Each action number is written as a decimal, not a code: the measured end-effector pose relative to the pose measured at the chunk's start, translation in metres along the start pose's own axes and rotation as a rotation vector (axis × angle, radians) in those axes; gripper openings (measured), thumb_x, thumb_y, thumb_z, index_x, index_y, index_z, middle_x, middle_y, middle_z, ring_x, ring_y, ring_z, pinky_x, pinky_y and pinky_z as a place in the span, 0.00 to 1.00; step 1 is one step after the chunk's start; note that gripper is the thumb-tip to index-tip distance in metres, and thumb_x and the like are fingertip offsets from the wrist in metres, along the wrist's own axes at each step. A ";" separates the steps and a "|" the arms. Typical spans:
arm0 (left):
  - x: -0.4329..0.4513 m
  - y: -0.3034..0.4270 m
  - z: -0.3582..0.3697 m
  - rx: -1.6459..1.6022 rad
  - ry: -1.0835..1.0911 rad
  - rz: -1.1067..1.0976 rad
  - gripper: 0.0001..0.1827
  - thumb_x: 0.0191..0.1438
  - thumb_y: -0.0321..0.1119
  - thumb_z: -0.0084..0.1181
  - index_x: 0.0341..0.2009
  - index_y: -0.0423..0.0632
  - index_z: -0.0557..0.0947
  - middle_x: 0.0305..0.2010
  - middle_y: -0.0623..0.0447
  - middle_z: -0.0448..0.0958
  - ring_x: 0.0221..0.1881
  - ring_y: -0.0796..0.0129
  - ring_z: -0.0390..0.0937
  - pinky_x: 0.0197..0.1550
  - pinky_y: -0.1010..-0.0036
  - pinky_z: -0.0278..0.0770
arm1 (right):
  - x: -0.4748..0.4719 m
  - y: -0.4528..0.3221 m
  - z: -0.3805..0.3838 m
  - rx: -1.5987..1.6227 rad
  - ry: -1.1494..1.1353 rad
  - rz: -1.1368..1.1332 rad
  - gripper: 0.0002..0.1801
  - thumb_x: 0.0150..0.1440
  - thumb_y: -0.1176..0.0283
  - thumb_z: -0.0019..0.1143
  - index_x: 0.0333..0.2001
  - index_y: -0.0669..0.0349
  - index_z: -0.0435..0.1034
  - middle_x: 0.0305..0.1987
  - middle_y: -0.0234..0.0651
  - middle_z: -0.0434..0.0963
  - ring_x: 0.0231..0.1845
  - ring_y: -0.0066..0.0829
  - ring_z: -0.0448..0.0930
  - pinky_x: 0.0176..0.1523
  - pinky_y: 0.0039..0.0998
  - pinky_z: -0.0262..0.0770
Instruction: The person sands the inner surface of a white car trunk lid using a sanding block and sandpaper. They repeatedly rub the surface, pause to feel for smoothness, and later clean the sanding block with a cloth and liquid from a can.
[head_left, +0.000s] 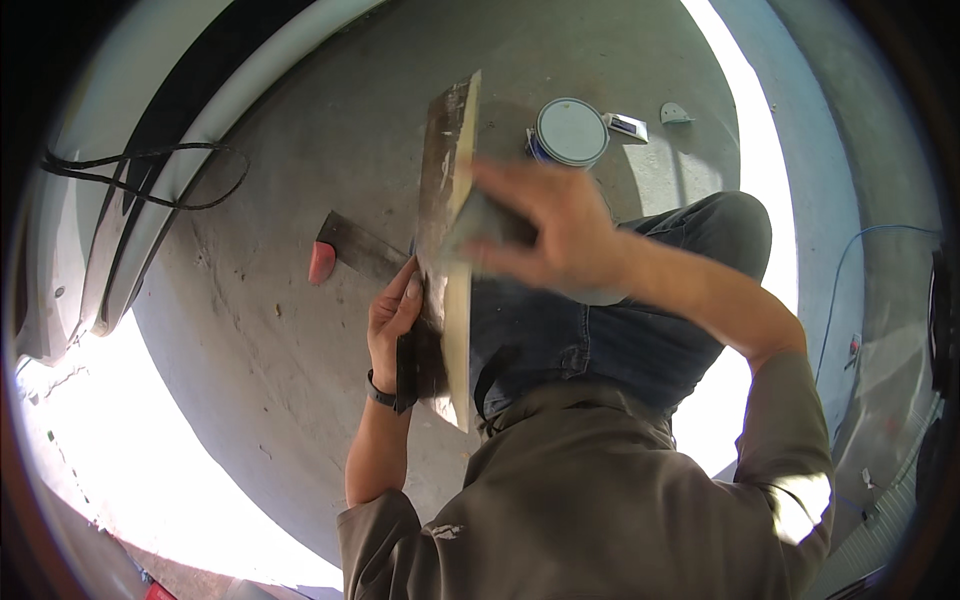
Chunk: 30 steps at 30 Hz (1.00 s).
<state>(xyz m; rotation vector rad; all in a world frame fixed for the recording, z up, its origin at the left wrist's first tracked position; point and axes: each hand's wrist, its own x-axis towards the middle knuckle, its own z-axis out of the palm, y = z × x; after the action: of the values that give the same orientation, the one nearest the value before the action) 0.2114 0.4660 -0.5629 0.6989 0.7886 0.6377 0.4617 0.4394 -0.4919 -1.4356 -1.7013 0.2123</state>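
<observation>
My left hand (396, 309) grips the left edge of a long, narrow panel (440, 165) standing before me. The panel's face is brown and scuffed, with pale cream filler (459, 319) along its right side. In my right hand (559, 225) is a grey sanding pad or folded sheet (484, 225), pressed to or just over the panel's middle. Motion blurs that hand and the pad, so the pad's exact kind is unclear. Just beyond my left hand, a flat dark strip (371, 246) with a red piece (322, 262) at its end lies on the floor, partly hidden by the panel.
On the concrete floor (300, 390) beyond my knee (739, 225) stands a lidded tin (572, 131). Beside it lie a white tube (627, 127) and a small pale half-round piece (676, 113). Vehicle bodywork (187, 142) rises at the left, with a looped black cord (241, 161) hanging off it.
</observation>
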 end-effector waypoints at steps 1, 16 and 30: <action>0.002 -0.005 0.000 -0.094 -0.017 -0.027 0.26 0.70 0.34 0.47 0.67 0.33 0.67 0.55 0.50 0.80 0.52 0.75 0.76 0.55 0.81 0.72 | -0.018 -0.033 0.004 0.072 -0.141 -0.114 0.36 0.52 0.50 0.68 0.60 0.60 0.72 0.34 0.36 0.79 0.30 0.37 0.82 0.35 0.35 0.79; -0.020 -0.051 0.010 -0.851 -0.773 -0.262 0.40 0.68 0.41 0.46 0.71 0.25 0.48 0.08 0.55 0.59 0.08 0.73 0.56 0.13 0.76 0.51 | 0.066 0.100 -0.016 -0.027 0.432 0.558 0.40 0.59 0.49 0.60 0.64 0.70 0.65 0.56 0.62 0.77 0.59 0.54 0.78 0.61 0.42 0.72; 0.082 -0.029 0.023 -0.434 -0.025 0.026 0.29 0.69 0.46 0.46 0.69 0.45 0.65 0.42 0.60 0.73 0.40 0.75 0.69 0.48 0.75 0.70 | 0.015 -0.043 0.029 0.261 0.149 -0.131 0.33 0.51 0.58 0.74 0.57 0.62 0.72 0.39 0.40 0.82 0.33 0.36 0.83 0.43 0.32 0.79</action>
<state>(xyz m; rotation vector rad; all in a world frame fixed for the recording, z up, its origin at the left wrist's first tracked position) 0.2819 0.5006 -0.6064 0.3195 0.5911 0.7917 0.4120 0.4499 -0.4753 -1.1170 -1.5756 0.2394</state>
